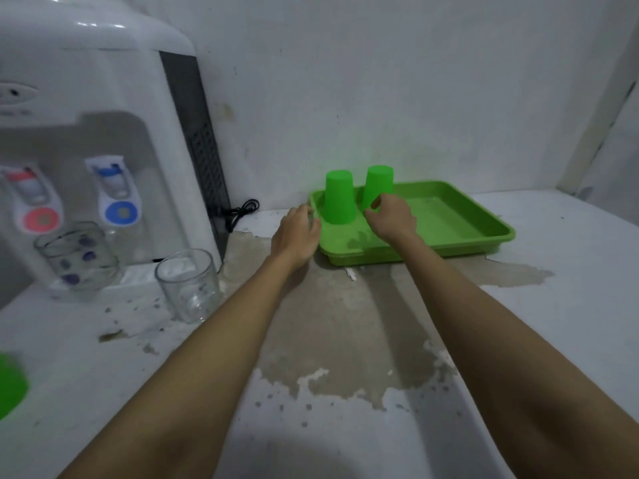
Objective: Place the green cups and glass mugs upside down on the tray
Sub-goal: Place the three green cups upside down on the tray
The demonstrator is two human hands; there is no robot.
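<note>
Green object (10,385) at 8 o'clock: cut by left edge, blurred; cup or not, cannot tell.
Water dispenser (86,115) at 10 o'clock: top and left side run out of frame; red tap (33,198) partly cut by left edge.
Patterned glass mug (77,259): motion-blurred, pattern reads only as dark blue spots; handle not discernible.
Right green cup (378,183): lower part hidden behind right hand (392,219), so rim contact with tray (449,219) not visible.
Left hand (297,236): fingers (306,214) at tray's near-left rim; grip or mere touch unclear.
</note>
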